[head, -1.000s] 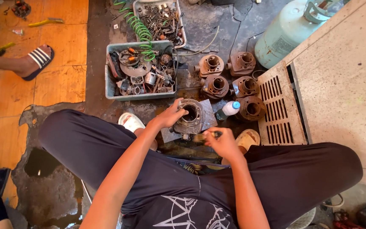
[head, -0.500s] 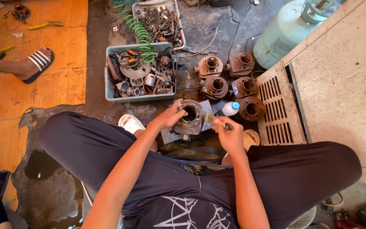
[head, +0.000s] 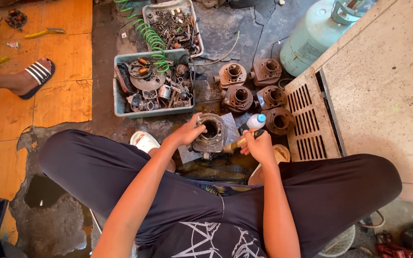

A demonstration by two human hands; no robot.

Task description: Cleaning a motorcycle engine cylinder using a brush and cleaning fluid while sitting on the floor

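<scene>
While the person sits low on the stained dark floor with knees spread, the left hand (head: 187, 135) grips the rim of a rusty grey metal engine cylinder with an open round bore (head: 210, 134), fingers curled and clamped on its left side. That cylinder rests on a small flat grey slab (head: 230, 123) directly between the knees. The right hand (head: 260, 147) is closed in a fist around a slim tool with a pale yellowish handle (head: 235, 145), whose tip reaches the cylinder's right flank. Just above that hand lies a small white plastic bottle with a blue cap (head: 254, 121).

Further items: five similar rust-brown cylinders (head: 239, 98) grouped on the floor beyond the bottle; a grey-blue plastic tub filled with mixed metal parts (head: 120, 102) to the left of them; a second, paler tray of small hardware (head: 147, 12) behind it, with a coiled green hose (head: 153, 38) between; a pale green gas canister (head: 311, 36) upper right. Another person's foot in a striped sandal (head: 34, 76) rests on the orange tiled floor at far left.
</scene>
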